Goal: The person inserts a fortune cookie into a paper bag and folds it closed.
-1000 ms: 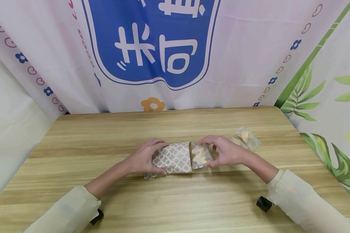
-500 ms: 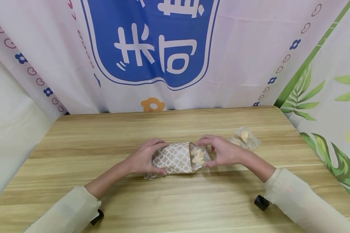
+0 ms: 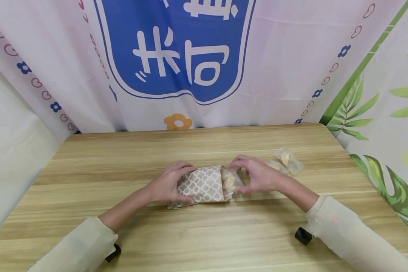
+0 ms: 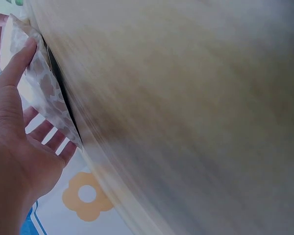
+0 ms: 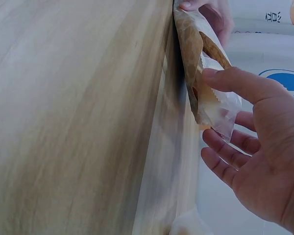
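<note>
A paper bag (image 3: 204, 185) with a tan and white lattice print lies on its side, its mouth facing right. My left hand (image 3: 168, 185) grips it near the bottom end, thumb on the near side and fingers along the far side. At the mouth, my right hand (image 3: 260, 175) pinches a small clear packet (image 3: 230, 180) of pale yellow pieces. Part of this packet is inside the bag and hidden. The right wrist view shows my thumb on the packet's crimped edge (image 5: 218, 95), with fingers behind it.
Two more clear packets (image 3: 289, 160) lie on the wooden table (image 3: 204, 238) beyond my right hand, one partly behind it. A printed curtain (image 3: 275, 75) hangs along the table's back edge.
My right hand has moved a little left, and the packet has gone deeper into the bag's mouth. The left hand and the bag have stayed in place.
</note>
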`<state>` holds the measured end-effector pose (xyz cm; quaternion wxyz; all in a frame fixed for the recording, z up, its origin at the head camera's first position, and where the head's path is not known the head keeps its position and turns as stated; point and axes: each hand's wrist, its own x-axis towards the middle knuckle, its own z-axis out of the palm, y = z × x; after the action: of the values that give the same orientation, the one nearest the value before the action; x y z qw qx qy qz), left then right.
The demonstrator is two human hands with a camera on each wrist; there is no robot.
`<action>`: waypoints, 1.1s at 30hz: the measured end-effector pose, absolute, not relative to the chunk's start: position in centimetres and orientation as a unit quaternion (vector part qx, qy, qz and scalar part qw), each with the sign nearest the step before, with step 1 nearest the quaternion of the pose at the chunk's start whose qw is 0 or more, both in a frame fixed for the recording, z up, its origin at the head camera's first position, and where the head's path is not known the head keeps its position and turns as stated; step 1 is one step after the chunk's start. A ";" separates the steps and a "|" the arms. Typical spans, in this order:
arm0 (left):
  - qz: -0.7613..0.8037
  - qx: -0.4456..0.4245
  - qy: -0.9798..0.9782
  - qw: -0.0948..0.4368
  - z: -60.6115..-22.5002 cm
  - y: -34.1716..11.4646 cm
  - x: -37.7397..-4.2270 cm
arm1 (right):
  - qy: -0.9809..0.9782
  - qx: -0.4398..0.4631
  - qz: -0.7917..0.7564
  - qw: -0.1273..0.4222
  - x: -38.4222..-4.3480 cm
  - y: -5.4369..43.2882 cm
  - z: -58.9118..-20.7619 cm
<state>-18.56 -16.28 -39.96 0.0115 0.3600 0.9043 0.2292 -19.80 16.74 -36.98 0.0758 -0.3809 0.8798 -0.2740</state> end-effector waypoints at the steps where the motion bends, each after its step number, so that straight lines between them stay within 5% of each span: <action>1: 0.229 0.361 0.904 0.011 -40.0 -16.3 -18.6 | 0.879 -0.383 -0.274 0.074 -19.8 16.7 -37.0; 33: 0.238 0.360 0.902 0.020 -39.9 -16.1 -18.6 | 0.885 -0.367 -0.283 0.054 -19.6 15.8 -37.5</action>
<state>-18.58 -16.13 -39.90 0.0202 0.3595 0.9022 0.2375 -19.64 15.82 -37.48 0.0538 -0.3672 0.8845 -0.2826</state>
